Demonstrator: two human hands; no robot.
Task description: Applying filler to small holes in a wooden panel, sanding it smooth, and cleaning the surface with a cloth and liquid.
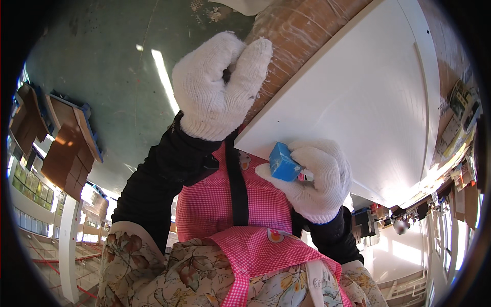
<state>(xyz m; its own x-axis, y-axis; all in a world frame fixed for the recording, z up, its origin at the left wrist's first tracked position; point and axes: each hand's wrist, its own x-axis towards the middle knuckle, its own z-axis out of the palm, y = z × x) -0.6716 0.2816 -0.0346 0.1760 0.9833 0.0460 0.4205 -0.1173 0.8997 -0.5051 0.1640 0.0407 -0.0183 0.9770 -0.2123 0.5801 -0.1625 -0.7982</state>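
Note:
A small blue block (284,162) with whitish scuffs is pinched in my right hand (322,179), between gloved thumb and fingers. This hand is at the near edge of a large white panel (353,97). A small pinkish-white bit shows beside the block, too hidden to name. My left hand (217,87), also in a white knit glove, is beyond the panel's left corner, next to brown, film-wrapped material (302,30). Its fingers curl toward the thumb around a dark gap; whether anything is inside, I cannot tell.
The panel has small dark holes and lies over the wrapped brown material. Green floor (112,66) stretches to the left, with stacked brown boards (69,158) and a white post (68,245) farther off. Assorted materials (455,133) line the right side.

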